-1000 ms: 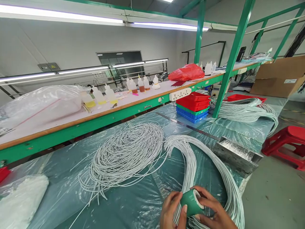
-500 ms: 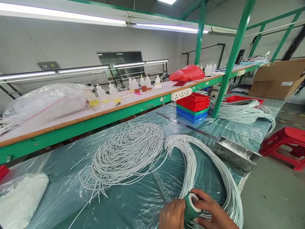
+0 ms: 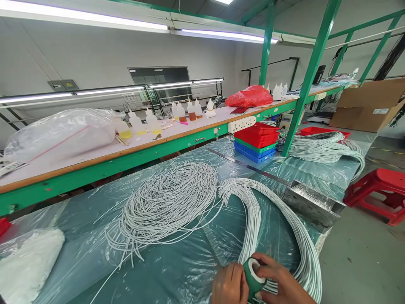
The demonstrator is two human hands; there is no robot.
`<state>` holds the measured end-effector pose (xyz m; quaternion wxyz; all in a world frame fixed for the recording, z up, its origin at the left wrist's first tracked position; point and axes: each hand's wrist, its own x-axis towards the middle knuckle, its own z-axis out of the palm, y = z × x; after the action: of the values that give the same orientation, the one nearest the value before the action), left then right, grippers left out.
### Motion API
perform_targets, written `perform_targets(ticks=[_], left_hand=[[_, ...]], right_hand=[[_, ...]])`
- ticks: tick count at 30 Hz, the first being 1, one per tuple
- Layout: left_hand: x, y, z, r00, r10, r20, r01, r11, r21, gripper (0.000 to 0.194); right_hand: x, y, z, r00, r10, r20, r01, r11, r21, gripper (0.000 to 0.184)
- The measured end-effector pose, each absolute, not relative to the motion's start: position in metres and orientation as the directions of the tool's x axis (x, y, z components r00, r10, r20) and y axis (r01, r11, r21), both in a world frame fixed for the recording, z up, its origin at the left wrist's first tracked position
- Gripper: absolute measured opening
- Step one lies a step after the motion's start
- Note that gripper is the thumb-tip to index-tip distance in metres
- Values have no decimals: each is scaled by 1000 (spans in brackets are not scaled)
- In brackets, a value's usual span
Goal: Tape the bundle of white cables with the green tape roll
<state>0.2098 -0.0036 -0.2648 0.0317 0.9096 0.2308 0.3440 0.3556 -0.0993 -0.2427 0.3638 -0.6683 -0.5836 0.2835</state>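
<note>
Both my hands meet at the bottom edge around a green tape roll [image 3: 252, 275] with a white core. My left hand [image 3: 228, 283] is closed against the roll's left side. My right hand [image 3: 280, 280] wraps its fingers around the roll from the right. Directly under and beyond the roll lies a looped bundle of white wires [image 3: 278, 223], bent in an arch on the plastic-covered green table [image 3: 177, 270]. To its left sits a loose round coil of white wire [image 3: 167, 202].
A metal block [image 3: 311, 202] lies at the table's right edge, with a long metal ruler [image 3: 249, 167] behind it. Stacked red, green and blue trays [image 3: 257, 142] stand further back. A raised shelf [image 3: 95, 164] carries squeeze bottles and bags. A red stool [image 3: 379, 192] stands on the floor.
My hands have sunk lower in view with the tape roll and closed tighter around it, bringing it down onto the wire bundle. The view has shifted slightly.
</note>
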Motion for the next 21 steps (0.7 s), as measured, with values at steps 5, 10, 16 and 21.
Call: perform_targets(ticks=[5,10,16,21], left_hand=[[208,-10,-261,667,683,298,351,-641,683,16],[215,-6,-247,663,717,-216,139,165,976,13],[216,-2,-263,652,678,-339,117,352,929,32],[218,-6,-276,642,711,-286,59,326,943,42]], right_hand=[[361,-104,-256,234,971,42,575,-103,-811,19],[361,-104,-248,230,973,-11,554,-140,-821,20],[343,-98,-267,349,934,77,280,-26,-960,30],[322,-97,-305,351,870,-346,-400,-195,-896,42]])
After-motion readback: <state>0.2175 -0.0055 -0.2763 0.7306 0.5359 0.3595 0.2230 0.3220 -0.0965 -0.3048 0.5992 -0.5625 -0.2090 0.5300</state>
